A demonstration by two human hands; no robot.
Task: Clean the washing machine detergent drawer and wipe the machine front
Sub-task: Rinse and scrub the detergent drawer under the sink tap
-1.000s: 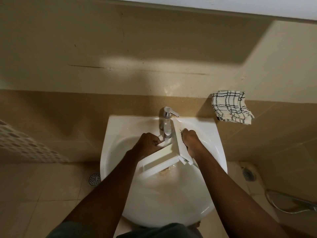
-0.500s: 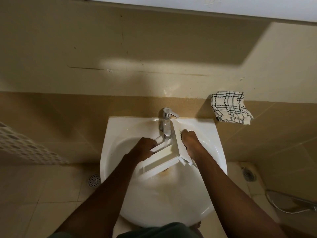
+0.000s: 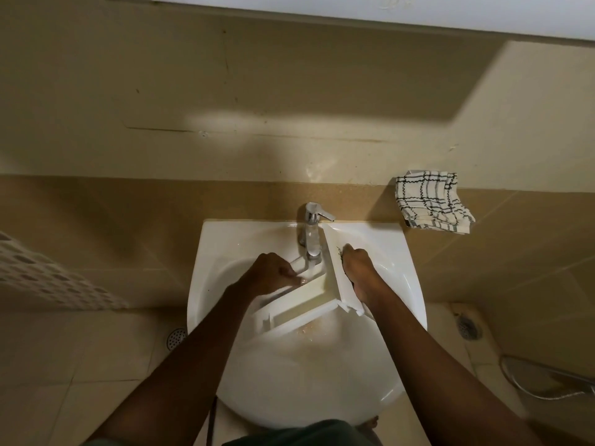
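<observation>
both hands [image 3: 273, 272] [image 3: 357, 268] grip detergent drawer [image 3: 309, 300] over sink [image 3: 225, 239], under tap [image 3: 311, 230].

1. I have two hands in view: my left hand [image 3: 273, 272] and my right hand [image 3: 357, 268], both gripping the same thing.
2. One detergent drawer [image 3: 309, 300], white, is held between them over the basin.
3. One sink [image 3: 225, 252], white and round-bowled.
4. One tap [image 3: 311, 230], chrome, with a single lever on top.
5. One checked cloth [image 3: 431, 204], white with dark lines, lying on the ledge to the right of the sink.
6. Two floor drains: one floor drain on the left [image 3: 175, 338] and one floor drain on the right [image 3: 468, 328].
7. One hose [image 3: 541, 381], curved, at the right edge of the floor.
</observation>
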